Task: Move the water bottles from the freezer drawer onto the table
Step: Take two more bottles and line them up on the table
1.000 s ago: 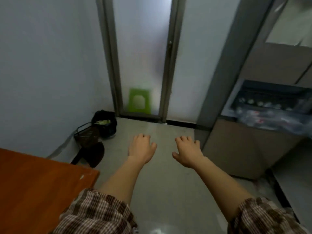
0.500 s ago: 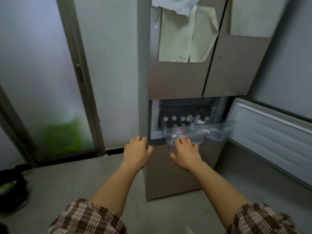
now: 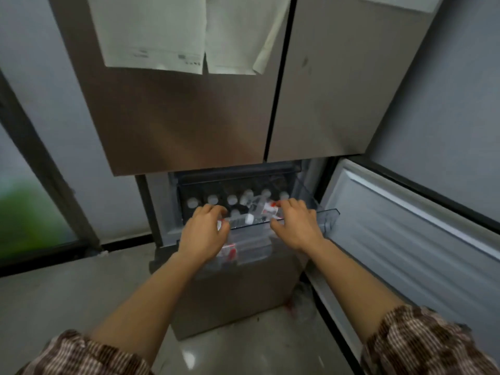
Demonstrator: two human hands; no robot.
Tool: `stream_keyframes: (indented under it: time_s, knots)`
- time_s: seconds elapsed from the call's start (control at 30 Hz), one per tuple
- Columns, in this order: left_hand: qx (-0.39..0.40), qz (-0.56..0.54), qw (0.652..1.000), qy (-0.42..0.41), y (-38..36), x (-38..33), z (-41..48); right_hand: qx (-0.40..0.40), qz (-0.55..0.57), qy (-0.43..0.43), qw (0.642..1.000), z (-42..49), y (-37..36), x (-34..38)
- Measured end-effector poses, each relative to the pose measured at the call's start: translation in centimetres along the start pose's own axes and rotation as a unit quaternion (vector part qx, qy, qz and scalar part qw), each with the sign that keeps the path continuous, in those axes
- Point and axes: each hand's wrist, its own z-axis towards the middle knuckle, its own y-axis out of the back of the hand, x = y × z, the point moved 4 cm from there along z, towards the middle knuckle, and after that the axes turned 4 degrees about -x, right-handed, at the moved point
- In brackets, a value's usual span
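The clear plastic freezer drawer (image 3: 328,215) is pulled out under the fridge's upper doors. Several water bottles (image 3: 232,199) stand in it with white caps up, and one red-labelled bottle (image 3: 261,209) lies across the front. My left hand (image 3: 204,232) is at the drawer's front left. Its fingers curl down around a bottle, and a bit of white and red shows by the thumb. My right hand (image 3: 296,223) arches over the drawer's front right. Its fingertips rest on the lying bottle and its thumb is spread near the rim. The table is out of view.
The freezer door (image 3: 411,234) stands swung open at my right, close to my right forearm. The shut lower drawer front (image 3: 238,293) is below my hands. Papers (image 3: 154,31) hang on the upper doors. A frosted glass door (image 3: 29,163) is at the left.
The view swung from the table corner and glass door to the fridge and came closer. Both hands moved forward from in front of the drawer into it, and the left fingers curled.
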Motion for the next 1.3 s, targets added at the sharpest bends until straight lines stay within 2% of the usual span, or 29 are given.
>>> stream_keyframes:
  time_s: [0.13, 0.3, 0.43, 0.6, 0.83, 1.03, 1.17, 1.3]
  knots:
    - [0.037, -0.032, 0.994, 0.093, -4.8, -0.3, 4.6, 0.027, 0.015, 0.022, 0.999, 6.0, -2.0, -4.4]
    - [0.090, -0.079, 0.966, 0.230, -9.4, 0.3, 8.1, 0.109, 0.018, 0.071, 0.991, 12.0, -4.7, -6.4]
    - [0.164, -0.128, 0.940, 0.272, -12.7, 0.8, 9.6, 0.165, 0.034, 0.109, 0.980, 15.0, -8.0, -5.6]
    - [0.274, -0.172, 0.909, 0.261, -15.6, 0.9, 10.3, 0.230, 0.070, 0.149, 0.959, 17.2, -12.0, -3.5]
    - [0.323, -0.255, 0.859, 0.305, -16.7, 2.1, 10.6, 0.189, 0.025, 0.210, 0.959, 19.6, -13.9, -1.7]
    - [0.314, -0.338, 0.813, 0.356, -16.9, 2.0, 10.8, 0.252, 0.049, 0.187, 0.948, 20.3, -14.3, -1.3]
    - [0.310, -0.376, 0.789, 0.374, -16.5, 1.7, 10.8, 0.176, 0.028, 0.245, 0.953, 19.3, -12.2, -1.7]
    - [0.320, -0.391, 0.779, 0.371, -16.2, 1.3, 10.8, 0.150, 0.049, 0.238, 0.958, 17.9, -9.1, -3.2]
